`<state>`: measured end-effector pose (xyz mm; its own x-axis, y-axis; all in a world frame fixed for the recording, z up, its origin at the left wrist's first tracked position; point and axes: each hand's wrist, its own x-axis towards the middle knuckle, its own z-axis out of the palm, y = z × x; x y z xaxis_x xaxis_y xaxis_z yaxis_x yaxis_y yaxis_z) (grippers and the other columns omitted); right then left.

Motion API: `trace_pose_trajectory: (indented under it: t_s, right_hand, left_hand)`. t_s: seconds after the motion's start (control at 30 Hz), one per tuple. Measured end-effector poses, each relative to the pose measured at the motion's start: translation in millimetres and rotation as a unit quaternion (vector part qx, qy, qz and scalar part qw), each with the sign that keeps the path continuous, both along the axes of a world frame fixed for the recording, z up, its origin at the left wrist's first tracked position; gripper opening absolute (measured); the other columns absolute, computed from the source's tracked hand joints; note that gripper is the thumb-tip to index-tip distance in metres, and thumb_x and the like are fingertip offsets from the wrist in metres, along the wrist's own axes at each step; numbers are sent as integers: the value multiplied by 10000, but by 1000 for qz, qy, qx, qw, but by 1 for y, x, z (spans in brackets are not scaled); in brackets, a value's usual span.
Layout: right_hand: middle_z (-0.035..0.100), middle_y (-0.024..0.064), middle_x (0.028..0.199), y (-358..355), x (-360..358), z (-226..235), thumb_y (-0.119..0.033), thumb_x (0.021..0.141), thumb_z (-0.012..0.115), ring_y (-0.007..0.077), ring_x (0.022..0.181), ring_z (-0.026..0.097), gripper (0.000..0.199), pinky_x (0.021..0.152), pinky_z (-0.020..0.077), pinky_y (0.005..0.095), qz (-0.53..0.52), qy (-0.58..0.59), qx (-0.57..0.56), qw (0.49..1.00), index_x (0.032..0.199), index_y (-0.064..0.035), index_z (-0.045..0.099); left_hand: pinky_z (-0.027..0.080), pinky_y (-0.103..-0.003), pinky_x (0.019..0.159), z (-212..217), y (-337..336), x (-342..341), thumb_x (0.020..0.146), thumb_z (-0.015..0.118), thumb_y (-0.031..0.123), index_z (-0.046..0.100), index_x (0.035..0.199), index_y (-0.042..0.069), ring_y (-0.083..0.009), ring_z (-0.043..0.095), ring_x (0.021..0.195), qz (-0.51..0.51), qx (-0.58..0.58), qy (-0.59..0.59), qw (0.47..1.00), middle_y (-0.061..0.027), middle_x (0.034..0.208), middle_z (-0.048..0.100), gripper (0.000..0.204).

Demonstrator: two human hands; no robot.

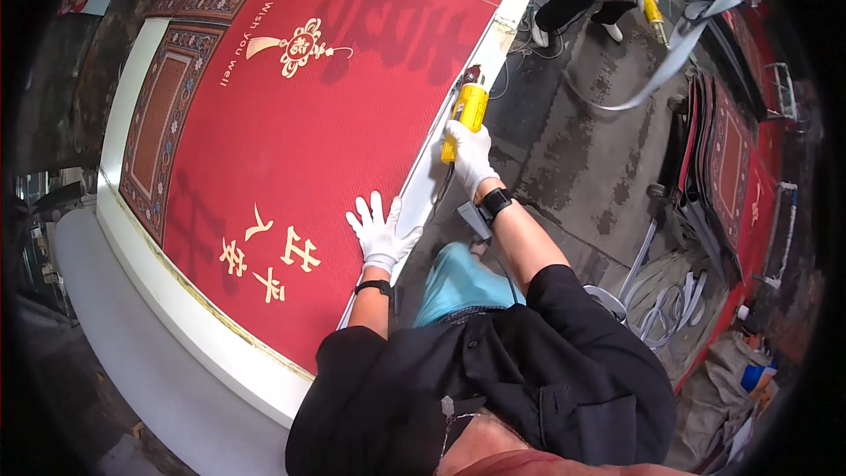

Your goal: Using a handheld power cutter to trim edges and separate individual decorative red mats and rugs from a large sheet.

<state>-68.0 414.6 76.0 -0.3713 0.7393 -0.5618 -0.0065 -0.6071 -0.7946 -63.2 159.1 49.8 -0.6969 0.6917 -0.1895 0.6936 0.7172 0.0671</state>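
Right hand [470, 157] wraps yellow tool [470, 108], centre frame, apparently working edge of red mat [291, 150]; left hand [382, 234] splayed, grasping nothing. Next likely calls for guiding tool along edge.

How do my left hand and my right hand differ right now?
Your left hand has its fingers spread at the edge of the red mat; your right hand is closed around a yellow power tool. Your left hand is nearer your body; your right hand reaches farther out. Both wear white gloves, with a dark band at each wrist.
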Motion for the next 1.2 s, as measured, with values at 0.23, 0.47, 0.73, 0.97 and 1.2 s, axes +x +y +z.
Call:
trace_pose_trajectory:
  t_s: [0.23, 0.47, 0.73, 0.97, 1.2]
  right_hand:
    - [620, 68, 771, 62, -23, -23, -128, 736, 717, 185, 598, 615, 285, 541, 513, 334, 3, -17, 12, 1000, 959, -17, 579]
    - [637, 68, 776, 126, -44, -24, -133, 774, 707, 197, 630, 629, 253, 571, 515, 337, 20, -19, 27, 999, 975, -27, 595]
    - [630, 67, 755, 187, -68, -14, -148, 786, 697, 196, 638, 628, 221, 583, 511, 337, 25, -39, 63, 997, 942, -21, 606]
    - [592, 119, 872, 242, 24, -28, -127, 859, 646, 249, 755, 626, 319, 638, 550, 355, -147, 264, -205, 931, 1098, 1, 478]
    - [591, 134, 927, 156, 202, 18, -151, 850, 685, 252, 791, 638, 414, 654, 577, 345, -127, 182, -223, 949, 1182, -35, 467]
  left_hand:
    - [56, -718, 1079, 0, -1, 0, 697, 590, 740, 424, 1440, 228, -514, 160, 1397, -13, 18, 3, 1000, -222, 1509, 277, 918]
    - [65, -727, 1073, 2, -2, 1, 694, 597, 744, 403, 1447, 228, -520, 133, 1402, -22, 23, 7, 999, -220, 1509, 256, 933]
    - [0, -716, 1080, 12, 2, 1, 678, 552, 796, 364, 1475, 179, -514, 56, 1416, 2, -93, -59, 994, -247, 1539, 173, 1025]
    - [245, -625, 1069, 27, 45, 14, 680, 730, 483, 469, 1327, 60, -471, 304, 1325, 26, -12, -64, 998, -248, 1383, 391, 817]
    - [452, -413, 958, 10, 25, 33, 738, 739, 149, 557, 1215, 27, -342, 532, 1122, 138, 110, -77, 981, -210, 1216, 518, 525]
